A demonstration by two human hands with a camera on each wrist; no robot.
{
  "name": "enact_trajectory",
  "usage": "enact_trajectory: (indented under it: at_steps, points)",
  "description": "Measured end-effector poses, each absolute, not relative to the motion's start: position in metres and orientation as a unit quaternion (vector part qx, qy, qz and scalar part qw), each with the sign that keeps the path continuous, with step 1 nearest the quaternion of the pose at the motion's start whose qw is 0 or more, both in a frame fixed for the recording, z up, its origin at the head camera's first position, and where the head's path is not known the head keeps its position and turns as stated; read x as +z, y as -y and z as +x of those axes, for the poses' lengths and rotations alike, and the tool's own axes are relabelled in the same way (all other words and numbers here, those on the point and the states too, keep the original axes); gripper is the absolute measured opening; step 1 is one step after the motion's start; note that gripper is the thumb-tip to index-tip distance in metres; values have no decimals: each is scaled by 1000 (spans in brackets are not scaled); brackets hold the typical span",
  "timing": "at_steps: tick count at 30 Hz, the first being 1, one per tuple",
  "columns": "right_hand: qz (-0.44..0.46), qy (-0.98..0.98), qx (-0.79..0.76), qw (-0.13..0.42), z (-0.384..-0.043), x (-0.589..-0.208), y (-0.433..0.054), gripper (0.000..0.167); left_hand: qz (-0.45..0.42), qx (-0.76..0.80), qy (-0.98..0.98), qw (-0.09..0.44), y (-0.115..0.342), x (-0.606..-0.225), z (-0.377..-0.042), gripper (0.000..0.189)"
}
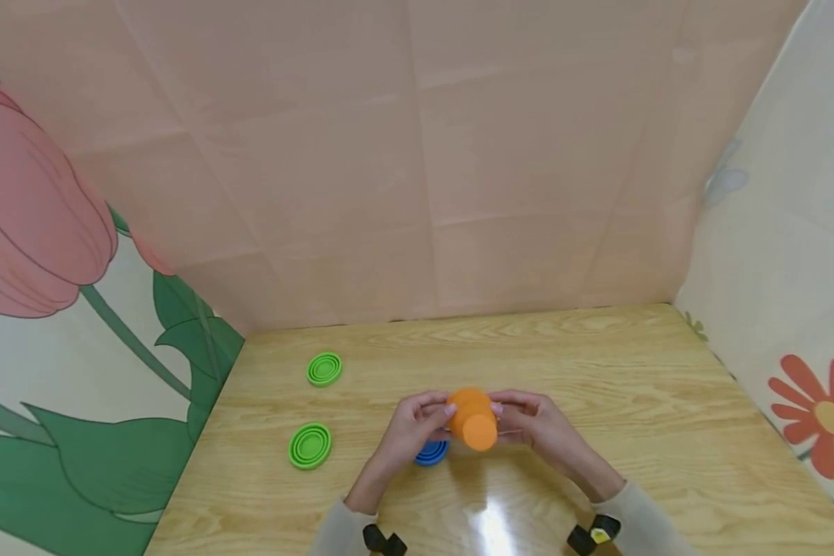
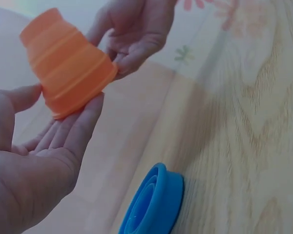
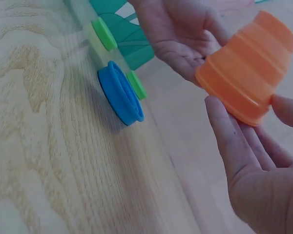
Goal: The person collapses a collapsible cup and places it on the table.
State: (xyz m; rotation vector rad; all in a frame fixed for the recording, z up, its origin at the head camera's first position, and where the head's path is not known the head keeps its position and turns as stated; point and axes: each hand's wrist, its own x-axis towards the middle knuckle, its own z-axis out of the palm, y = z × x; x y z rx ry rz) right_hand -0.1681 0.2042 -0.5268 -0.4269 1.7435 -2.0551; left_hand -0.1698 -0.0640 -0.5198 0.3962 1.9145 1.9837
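An orange collapsible cup (image 1: pixel 474 421) is held above the table, drawn out to its stepped, tapered form. Its narrow base tilts toward the head camera. My left hand (image 1: pixel 408 429) pinches its wide end from the left, thumb on the side and fingers at the rim. From the opposite side my right hand (image 1: pixel 544 432) grips the same wide end with thumb and fingers, as the right wrist view shows. Behind the left hand, a flattened blue collapsible cup (image 1: pixel 432 453) lies on the table, partly hidden in the head view.
Two flattened green collapsible cups lie at the left, a farther one (image 1: pixel 324 369) and a nearer one (image 1: pixel 310 445). The wood-grain table (image 1: pixel 632 371) meets a pink backdrop (image 1: pixel 417 193) at the back, with flower-printed sheets on both sides.
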Motion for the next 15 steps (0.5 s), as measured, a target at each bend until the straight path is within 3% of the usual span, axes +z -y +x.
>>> enact_trajectory:
  at_steps: [5,15]
  points:
    - [-138,-638,-726,216,-168,-527,-204,43,91,731,-637,228,62,-526,-171,41]
    - [-111,-673,-704,199,-169,-523,-203,53,70,752,-608,246,58,-533,-174,33]
